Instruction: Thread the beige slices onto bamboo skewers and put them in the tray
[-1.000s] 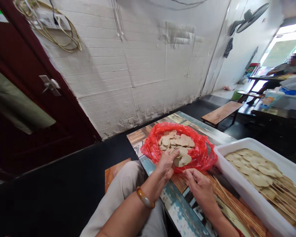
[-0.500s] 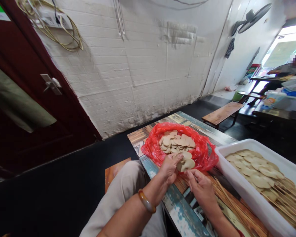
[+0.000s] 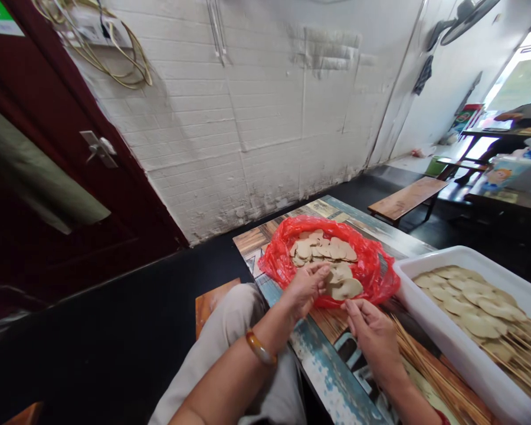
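Observation:
Thin, rounded, pale beige slices hang together between my hands, above the near rim of a red plastic bag. My left hand, with a bangle at the wrist, is closed, pinching at the left edge of these slices. Just below them, my right hand has thumb and fingers pressed together on what appears to be a thin skewer, mostly hidden. More loose slices lie in the open bag. Bamboo skewers rest on the table beside my right hand.
A white plastic tub at the right holds skewered slices. The patterned table stands by my knee. Beyond it are a wooden bench, a white wall and a dark red door. Another person sits at a far table.
The view has shifted slightly. My left fingers have moved toward the left edge of the slices, leaving more of them exposed. My right hand stays just below, still pinching.

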`<state>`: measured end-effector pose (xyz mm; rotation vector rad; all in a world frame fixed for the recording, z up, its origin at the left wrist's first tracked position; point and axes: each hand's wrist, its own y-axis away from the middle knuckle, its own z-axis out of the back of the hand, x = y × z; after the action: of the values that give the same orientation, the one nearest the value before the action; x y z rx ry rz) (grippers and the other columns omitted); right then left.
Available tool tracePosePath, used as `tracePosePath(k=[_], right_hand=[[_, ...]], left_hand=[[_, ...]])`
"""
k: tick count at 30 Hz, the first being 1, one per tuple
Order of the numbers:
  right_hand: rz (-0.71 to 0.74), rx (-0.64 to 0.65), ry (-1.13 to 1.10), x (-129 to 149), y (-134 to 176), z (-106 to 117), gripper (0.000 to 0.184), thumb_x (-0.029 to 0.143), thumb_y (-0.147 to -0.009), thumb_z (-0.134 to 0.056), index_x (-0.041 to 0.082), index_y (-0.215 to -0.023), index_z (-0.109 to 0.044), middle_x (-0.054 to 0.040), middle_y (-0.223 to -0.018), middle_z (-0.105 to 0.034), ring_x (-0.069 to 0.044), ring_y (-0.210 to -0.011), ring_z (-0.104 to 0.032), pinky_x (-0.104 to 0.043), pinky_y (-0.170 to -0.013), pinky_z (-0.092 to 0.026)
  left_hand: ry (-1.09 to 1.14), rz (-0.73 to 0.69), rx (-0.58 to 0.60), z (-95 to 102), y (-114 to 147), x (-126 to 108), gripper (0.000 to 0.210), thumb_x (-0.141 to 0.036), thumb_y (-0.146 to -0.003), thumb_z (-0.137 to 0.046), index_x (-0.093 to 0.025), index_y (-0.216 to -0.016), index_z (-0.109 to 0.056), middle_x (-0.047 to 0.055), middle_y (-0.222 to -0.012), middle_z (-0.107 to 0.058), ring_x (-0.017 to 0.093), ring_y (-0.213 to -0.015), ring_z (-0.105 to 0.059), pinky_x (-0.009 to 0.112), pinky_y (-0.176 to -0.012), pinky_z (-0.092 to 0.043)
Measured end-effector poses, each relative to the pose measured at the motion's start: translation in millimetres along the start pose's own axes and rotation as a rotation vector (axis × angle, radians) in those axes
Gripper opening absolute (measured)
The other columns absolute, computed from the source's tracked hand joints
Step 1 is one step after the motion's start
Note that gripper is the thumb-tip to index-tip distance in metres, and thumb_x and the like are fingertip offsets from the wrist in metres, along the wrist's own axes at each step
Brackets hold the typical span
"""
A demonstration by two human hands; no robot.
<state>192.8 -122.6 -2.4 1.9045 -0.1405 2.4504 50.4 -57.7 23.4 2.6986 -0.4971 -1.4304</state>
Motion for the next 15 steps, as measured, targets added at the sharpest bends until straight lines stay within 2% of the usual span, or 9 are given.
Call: tracePosePath(k=[3, 6, 8, 11, 13, 15], right_hand=[[-0.026, -0.071, -0.032, -2, -2, 2, 0.038, 0.053, -0.083, -0.048, 0.019, -0.071, -0.057, 0.0061, -0.048, -0.040, -0.010, -0.041, -0.037, -0.022, -0.041, -0.029], [-0.042, -0.111, -0.087, -5, -5, 2, 0.041, 0.057, -0.082, -0.047, 0.019, -0.072, -0.057, 0.0064, -0.048, -0.040, -0.011, -0.040, -0.036, -0.023, -0.040, -0.028], [-0.036, -0.122, -0.095, -5, -6, 2, 0.041, 0.058, -0.081, -0.047, 0.019, -0.070, -0.056, 0.0064, -0.047, -0.040, -0.011, -0.040, -0.037, -0.023, -0.041, -0.028], [-0.027, -0.128, -0.066, -5, -6, 2, 0.041, 0.057, -0.081, -0.048, 0.020, -0.066, -0.055, 0.0068, -0.046, -0.041, -0.010, -0.040, -0.037, -0.023, -0.042, -0.029], [-0.019, -0.131, -0.043, -4, -7, 3, 0.041, 0.057, -0.081, -0.048, 0.020, -0.065, -0.054, 0.0069, -0.045, -0.042, -0.011, -0.040, -0.038, -0.023, -0.042, -0.030], [-0.008, -0.131, -0.033, -4, -8, 3, 0.041, 0.056, -0.081, -0.047, 0.020, -0.063, -0.053, 0.0065, -0.046, -0.042, -0.011, -0.042, -0.039, -0.023, -0.044, -0.031]], left_hand=[[-0.090, -0.111, -0.072, 13.3, -5, -21, 0.039, -0.036, -0.067, -0.072, -0.014, -0.096, -0.060, 0.008, -0.082, -0.067, 0.013, -0.064, -0.062, 0.025, -0.063, -0.048], [-0.245, -0.216, -0.126, 23.7, -21, -37, 0.031, -0.035, -0.071, -0.067, -0.013, -0.093, -0.062, 0.009, -0.080, -0.067, 0.013, -0.062, -0.060, 0.024, -0.060, -0.044], [-0.444, -0.280, -0.144, 27.4, -37, -41, 0.024, -0.031, -0.073, -0.063, -0.014, -0.090, -0.065, 0.007, -0.078, -0.067, 0.012, -0.062, -0.058, 0.023, -0.061, -0.043], [-0.883, -0.446, -0.151, 29.4, -60, -39, 0.014, -0.024, -0.070, -0.064, -0.016, -0.080, -0.069, 0.006, -0.077, -0.067, 0.016, -0.071, -0.057, 0.027, -0.072, -0.042], [-1.120, -0.548, -0.123, 29.4, -72, -37, 0.015, -0.022, -0.068, -0.064, -0.018, -0.081, -0.071, 0.007, -0.081, -0.067, 0.020, -0.080, -0.056, 0.031, -0.081, -0.040], [-1.252, -0.583, -0.083, 28.5, -79, -35, 0.018, -0.021, -0.067, -0.065, -0.020, -0.083, -0.071, 0.008, -0.088, -0.067, 0.022, -0.089, -0.055, 0.032, -0.088, -0.037]])
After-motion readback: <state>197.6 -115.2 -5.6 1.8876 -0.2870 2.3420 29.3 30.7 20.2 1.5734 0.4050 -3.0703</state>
